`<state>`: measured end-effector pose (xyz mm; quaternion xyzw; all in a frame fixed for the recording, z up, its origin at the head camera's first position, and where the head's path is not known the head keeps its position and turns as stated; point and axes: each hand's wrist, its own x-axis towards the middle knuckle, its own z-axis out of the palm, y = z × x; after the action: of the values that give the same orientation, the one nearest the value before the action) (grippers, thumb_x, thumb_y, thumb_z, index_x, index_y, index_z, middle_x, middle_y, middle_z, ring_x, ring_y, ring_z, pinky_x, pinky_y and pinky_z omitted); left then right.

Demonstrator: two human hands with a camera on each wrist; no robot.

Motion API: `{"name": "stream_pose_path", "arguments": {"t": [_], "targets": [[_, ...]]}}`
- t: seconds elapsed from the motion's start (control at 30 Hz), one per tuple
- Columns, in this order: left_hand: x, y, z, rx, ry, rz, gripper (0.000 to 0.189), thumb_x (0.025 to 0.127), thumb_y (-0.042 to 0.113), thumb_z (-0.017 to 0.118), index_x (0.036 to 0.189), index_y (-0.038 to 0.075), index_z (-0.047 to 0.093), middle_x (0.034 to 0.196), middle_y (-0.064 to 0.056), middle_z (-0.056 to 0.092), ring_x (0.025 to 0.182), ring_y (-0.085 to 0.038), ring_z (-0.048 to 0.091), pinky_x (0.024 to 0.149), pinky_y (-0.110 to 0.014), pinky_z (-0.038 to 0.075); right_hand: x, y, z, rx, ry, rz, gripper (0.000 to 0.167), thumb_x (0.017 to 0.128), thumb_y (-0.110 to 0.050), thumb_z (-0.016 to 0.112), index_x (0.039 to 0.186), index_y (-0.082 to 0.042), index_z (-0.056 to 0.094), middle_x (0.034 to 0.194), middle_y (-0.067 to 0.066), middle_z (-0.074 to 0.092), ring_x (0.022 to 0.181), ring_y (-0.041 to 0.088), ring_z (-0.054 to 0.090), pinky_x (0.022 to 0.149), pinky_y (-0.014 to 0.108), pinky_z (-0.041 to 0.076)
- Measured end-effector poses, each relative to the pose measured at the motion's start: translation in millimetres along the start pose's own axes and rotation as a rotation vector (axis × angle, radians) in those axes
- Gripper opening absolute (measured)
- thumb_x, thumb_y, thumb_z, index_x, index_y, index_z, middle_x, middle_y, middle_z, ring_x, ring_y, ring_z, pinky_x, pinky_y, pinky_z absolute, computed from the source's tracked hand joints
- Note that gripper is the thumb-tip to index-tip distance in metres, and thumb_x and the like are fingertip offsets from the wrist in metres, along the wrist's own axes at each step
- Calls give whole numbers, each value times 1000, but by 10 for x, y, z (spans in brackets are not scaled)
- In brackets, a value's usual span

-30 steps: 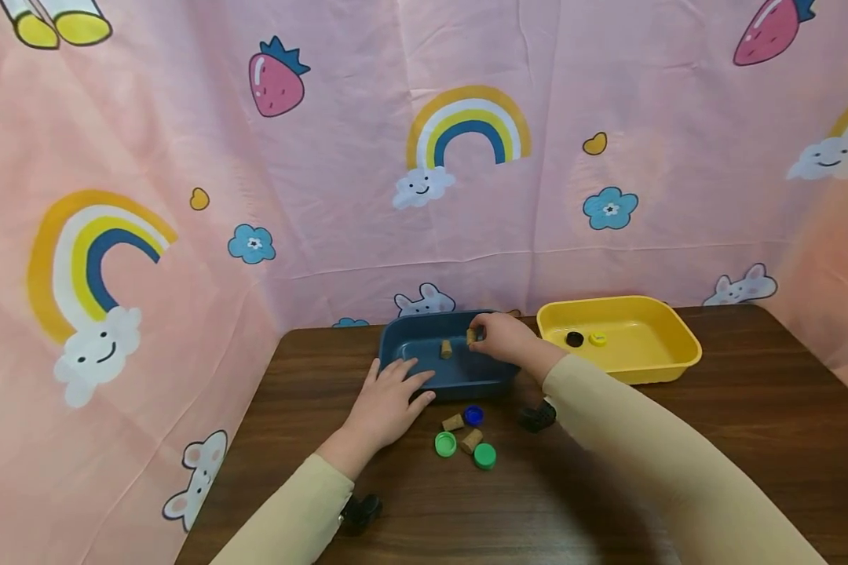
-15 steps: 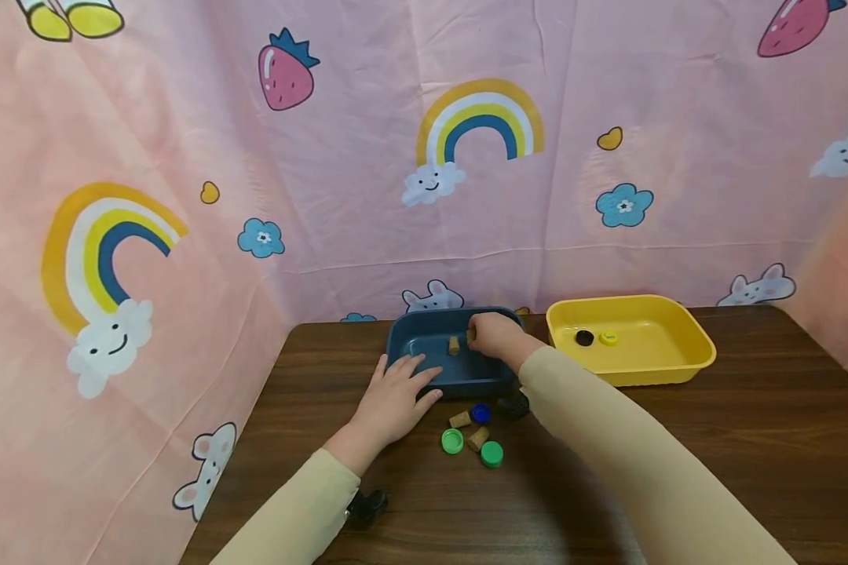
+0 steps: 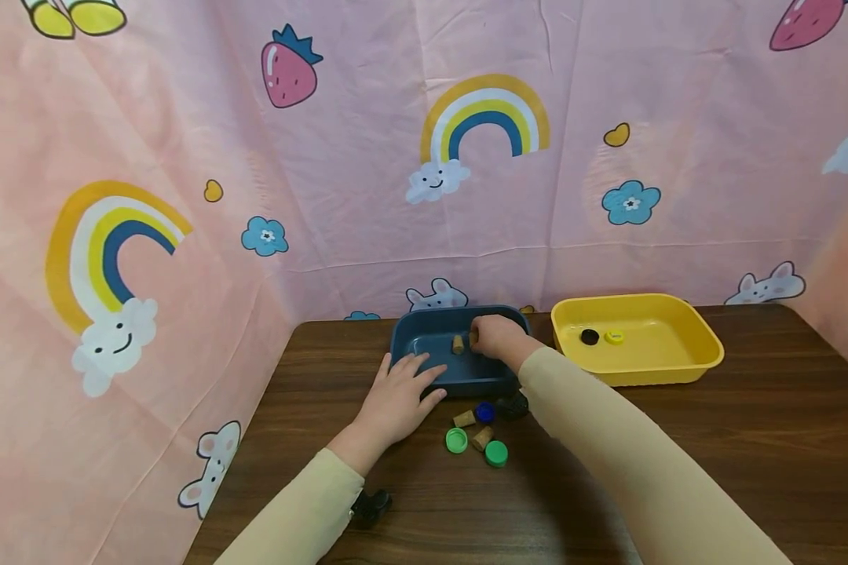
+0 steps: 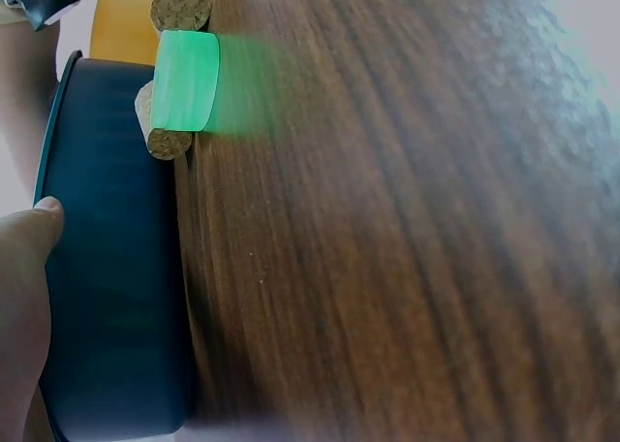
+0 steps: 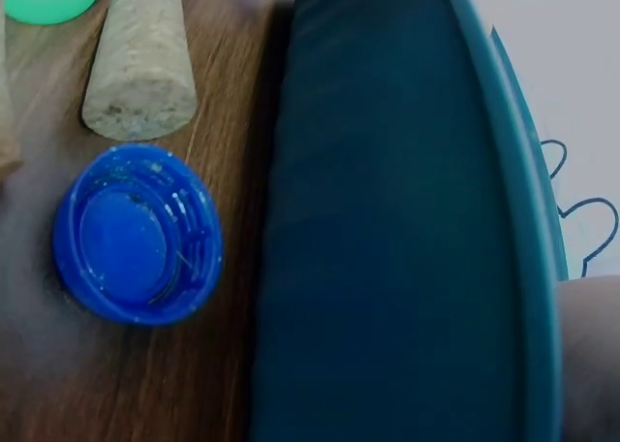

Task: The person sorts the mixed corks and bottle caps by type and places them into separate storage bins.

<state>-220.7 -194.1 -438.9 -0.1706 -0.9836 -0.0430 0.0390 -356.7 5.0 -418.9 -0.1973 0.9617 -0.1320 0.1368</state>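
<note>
1. Over the far part of the table (image 3: pixel 763 408), inside a dark blue tray (image 3: pixel 479 386): right hand (image 3: pixel 498 337), fingers narrowed in a pinch on a held cork (image 3: pixel 474 340). Most of that cork is hidden by the fingers; whether its lower end touches the tray floor, cannot tell.
2. Near left corner of the same tray: left hand (image 3: pixel 394 402), wide, fingers spread and extended over the rim, palm down. Left wrist view shows its thumb at the tray's rim.
3. On the tray floor, just left of the right hand: a second cork (image 3: pixel 458 344), apart from the fingers.
4. In front of the tray, on dark wood, a loose cluster: a third cork (image 3: pixel 464 419) lying on its side, just beside a blue cap (image 3: pixel 485 411), hollow side up in the right wrist view; nearer the person, a fourth cork (image 3: pixel 483 438) between a light green cap (image 3: pixel 456 440) and a darker green cap (image 3: pixel 496 453).
5. Right of the blue tray, a yellow tray (image 3: pixel 657 351) holding a black cap (image 3: pixel 590 337) and a yellow cap (image 3: pixel 614 337), near each other.
6. Behind both trays, pink cloth (image 3: pixel 367 180) printed with rainbows, strawberries and flowers. Both arms in pale sleeves (image 3: pixel 615 439).
</note>
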Motion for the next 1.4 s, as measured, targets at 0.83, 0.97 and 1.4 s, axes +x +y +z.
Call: {"name": "stream_pose_path", "arguments": {"t": [0.83, 0.97, 1.4], "targets": [[-8, 13, -13, 0, 0, -3, 53, 102, 56, 44, 150, 34, 46, 156, -4, 38, 145, -29, 31, 119, -60, 9, -213, -106, -81, 125, 129, 79, 58, 91, -41, 72, 137, -9, 57, 133, 11, 61, 116, 28, 60, 100, 45, 49], [-11, 7, -3, 1, 1, -2, 53, 102, 56, 43, 150, 34, 46, 156, -4, 38, 145, -30, 31, 119, -61, 9, -328, -110, -96, 188, 206, 66, 56, 91, -42, 71, 137, -12, 59, 130, 10, 63, 112, 27, 62, 96, 46, 52], [-1, -10, 31, -2, -13, -10, 53, 102, 57, 43, 150, 35, 44, 158, -3, 36, 146, -29, 30, 119, -60, 9, -1098, 15, -77, 365, 430, -94, 48, 89, -48, 72, 125, -16, 68, 113, 6, 67, 96, 20, 61, 81, 39, 56]]}}
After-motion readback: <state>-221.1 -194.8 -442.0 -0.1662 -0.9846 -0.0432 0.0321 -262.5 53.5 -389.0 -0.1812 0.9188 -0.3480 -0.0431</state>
